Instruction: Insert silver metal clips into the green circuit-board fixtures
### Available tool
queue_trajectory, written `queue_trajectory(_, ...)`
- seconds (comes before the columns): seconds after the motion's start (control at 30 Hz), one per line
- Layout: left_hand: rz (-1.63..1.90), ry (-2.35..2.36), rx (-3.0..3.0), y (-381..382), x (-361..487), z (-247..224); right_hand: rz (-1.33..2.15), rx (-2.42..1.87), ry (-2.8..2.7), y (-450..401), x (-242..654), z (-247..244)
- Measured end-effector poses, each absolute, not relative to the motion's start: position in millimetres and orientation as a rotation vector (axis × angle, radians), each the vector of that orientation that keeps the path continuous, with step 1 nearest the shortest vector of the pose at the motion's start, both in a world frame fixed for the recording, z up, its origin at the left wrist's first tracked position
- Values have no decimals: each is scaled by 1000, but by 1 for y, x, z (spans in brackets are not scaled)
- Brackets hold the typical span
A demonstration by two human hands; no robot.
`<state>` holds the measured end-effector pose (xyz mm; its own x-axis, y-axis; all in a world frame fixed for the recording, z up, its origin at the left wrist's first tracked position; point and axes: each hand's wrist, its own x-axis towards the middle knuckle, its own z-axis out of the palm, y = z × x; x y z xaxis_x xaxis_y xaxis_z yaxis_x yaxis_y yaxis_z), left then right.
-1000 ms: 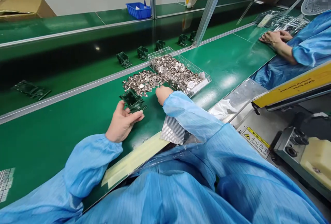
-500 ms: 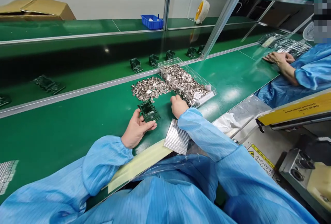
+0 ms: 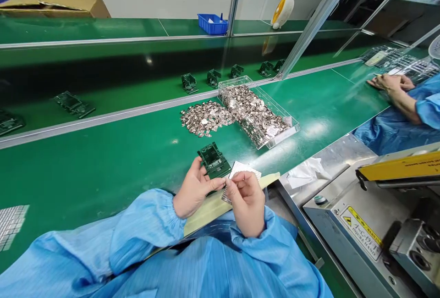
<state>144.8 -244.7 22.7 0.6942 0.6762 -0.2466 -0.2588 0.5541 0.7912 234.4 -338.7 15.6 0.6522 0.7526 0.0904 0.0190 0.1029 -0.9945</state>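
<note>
My left hand (image 3: pixel 192 191) grips a green circuit board (image 3: pixel 212 157) by its near side, thumb along the lower edge. Fingertips of my right hand (image 3: pixel 248 204) are pinched together at the board's near right corner, close to my left thumb. Whatever small thing lies in that pinch is too hidden to make out. Partly covered behind my right hand is a silver sheet marked in a grid (image 3: pixel 246 168). Beyond the board lies a loose heap of small shiny metal pieces (image 3: pixel 202 119). A clear plastic tray (image 3: pixel 293 131) full of similar pieces stands to the heap's right.
Several boards (image 3: pixel 189 83) stand along the dark green strip behind a metal rail (image 3: pixel 147 109). Another gridded sheet (image 3: pixel 13 224) lies far left. On the right are a crumpled white sheet (image 3: pixel 307 173), a machine with a warning label (image 3: pixel 360 233), and a co-worker's hands (image 3: pixel 392 83).
My right hand has left the metal pieces beside the tray and come back to the board. The board has moved nearer and slightly right in my left hand. The view has shifted a little.
</note>
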Motion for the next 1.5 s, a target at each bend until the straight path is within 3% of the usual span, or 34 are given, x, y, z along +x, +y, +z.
queue_trajectory(0.4,544,629,745,-240,140,21,634,-1416,-767,-352,235,13)
queue_trajectory(0.83,533,626,759,-242,139,23,284,-1554,-1074,-363,242,13)
queue_trajectory(1.17,674,582,922,-246,139,14,583,-1545,-785,-359,233,3)
queue_trajectory(1.4,577,367,1010,-247,132,4,292,-1630,-880,-361,252,20)
queue_trajectory(1.5,584,301,1128,-247,129,1,322,-1645,-932,-362,253,24)
